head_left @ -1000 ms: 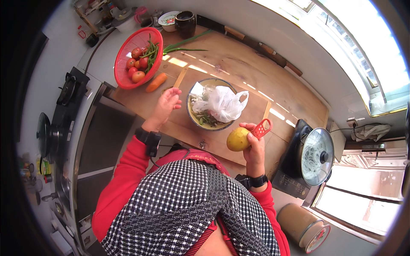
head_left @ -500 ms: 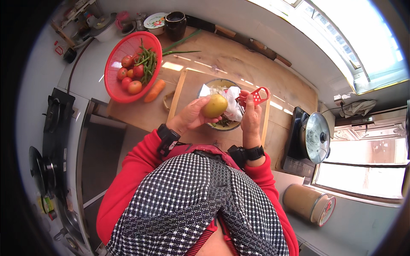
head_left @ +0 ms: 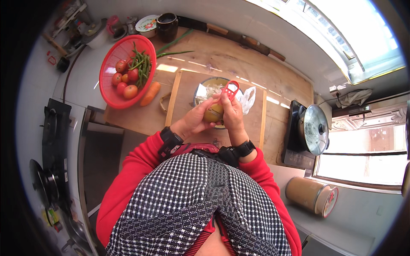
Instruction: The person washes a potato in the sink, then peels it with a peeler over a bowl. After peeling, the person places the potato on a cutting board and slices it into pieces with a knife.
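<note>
My left hand (head_left: 195, 118) is wrapped round a yellow-brown potato (head_left: 212, 115), holding it from the left and below. In my right hand (head_left: 233, 116) is a red-handled peeler (head_left: 231, 89) with a looped, hole-dotted handle pointing away from me. Its working end lies against the potato's skin, partly hidden by my fingers. Beneath both hands a dark-rimmed bowl (head_left: 196, 94) with pale scraps inside rests on a wooden board (head_left: 183, 94). A crumpled white plastic bag (head_left: 248, 100) hangs over the bowl's right side.
At the left stands a red colander (head_left: 105, 64) of tomatoes (head_left: 121, 88) and green beans (head_left: 143, 68). A carrot (head_left: 150, 93) lies beside it, with green onion stalks (head_left: 175, 54) beyond. On the right, a glass-lidded pot (head_left: 314, 132) sits on a black induction cooker (head_left: 292, 128).
My right hand has moved left, bringing the peeler from beside the potato onto it. The potato has turned lower between both hands. More of the white bag shows at the bowl's right.
</note>
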Demonstrator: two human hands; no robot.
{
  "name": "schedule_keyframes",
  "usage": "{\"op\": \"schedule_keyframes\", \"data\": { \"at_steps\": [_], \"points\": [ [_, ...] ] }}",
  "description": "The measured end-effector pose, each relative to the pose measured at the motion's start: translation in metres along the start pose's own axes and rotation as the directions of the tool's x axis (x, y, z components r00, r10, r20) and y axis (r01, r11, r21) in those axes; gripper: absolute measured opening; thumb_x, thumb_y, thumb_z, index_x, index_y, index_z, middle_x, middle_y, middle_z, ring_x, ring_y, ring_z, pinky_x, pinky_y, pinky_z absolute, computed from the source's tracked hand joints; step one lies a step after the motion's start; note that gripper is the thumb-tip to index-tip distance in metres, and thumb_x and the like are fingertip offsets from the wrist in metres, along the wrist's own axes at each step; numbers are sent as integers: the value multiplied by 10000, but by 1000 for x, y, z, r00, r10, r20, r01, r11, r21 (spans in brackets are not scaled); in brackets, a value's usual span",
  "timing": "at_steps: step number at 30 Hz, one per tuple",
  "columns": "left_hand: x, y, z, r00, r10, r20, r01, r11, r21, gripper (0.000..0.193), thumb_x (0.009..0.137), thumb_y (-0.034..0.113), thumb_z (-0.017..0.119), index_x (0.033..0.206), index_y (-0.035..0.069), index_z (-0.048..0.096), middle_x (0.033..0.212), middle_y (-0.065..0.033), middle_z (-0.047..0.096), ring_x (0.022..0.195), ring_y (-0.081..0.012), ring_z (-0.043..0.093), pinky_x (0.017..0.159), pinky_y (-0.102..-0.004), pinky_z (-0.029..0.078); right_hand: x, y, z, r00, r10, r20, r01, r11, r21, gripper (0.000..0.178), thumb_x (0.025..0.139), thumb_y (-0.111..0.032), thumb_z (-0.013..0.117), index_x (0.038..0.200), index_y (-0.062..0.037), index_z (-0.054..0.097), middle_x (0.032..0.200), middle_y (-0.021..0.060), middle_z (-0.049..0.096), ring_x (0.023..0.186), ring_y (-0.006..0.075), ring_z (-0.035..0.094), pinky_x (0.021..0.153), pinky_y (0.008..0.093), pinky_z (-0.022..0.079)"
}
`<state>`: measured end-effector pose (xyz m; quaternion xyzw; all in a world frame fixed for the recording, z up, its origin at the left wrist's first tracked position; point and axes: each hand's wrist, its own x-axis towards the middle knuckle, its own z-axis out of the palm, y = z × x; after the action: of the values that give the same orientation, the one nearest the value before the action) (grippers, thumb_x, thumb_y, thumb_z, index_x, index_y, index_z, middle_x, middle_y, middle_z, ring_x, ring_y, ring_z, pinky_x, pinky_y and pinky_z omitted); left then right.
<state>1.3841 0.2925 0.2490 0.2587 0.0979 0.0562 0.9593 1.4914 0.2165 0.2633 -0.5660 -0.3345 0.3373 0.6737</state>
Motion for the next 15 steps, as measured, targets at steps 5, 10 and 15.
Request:
{"op": "schedule_keyframes", "data": {
  "at_steps": [5,10,15],
  "points": [
    [0,-4,1,993,86,-78,-84,996,19,379,910,395,343,1087,85,469,882,-66,569,649,-161,563,438,-185,426,4,5,-2,992,125,-7,-121,970,212,277,900,-270,448,923,-19,563,767,49,592,679,122,560,613,235,464],
    [-10,0,6,988,151,26,-153,972,178,388,897,379,388,1125,68,430,929,-82,552,642,-165,561,437,-196,422,25,8,-11,987,149,-54,-96,834,544,219,892,-242,460,859,-41,538,770,67,604,688,156,587,637,282,489],
    [-16,-4,6,987,136,89,-151,972,182,430,876,392,427,1154,64,417,956,-100,539,646,-176,560,463,-218,433,39,0,-29,948,255,-193,-119,842,526,174,888,-217,465,850,-54,511,749,63,597,657,168,593,629,308,508]
  ]
}}
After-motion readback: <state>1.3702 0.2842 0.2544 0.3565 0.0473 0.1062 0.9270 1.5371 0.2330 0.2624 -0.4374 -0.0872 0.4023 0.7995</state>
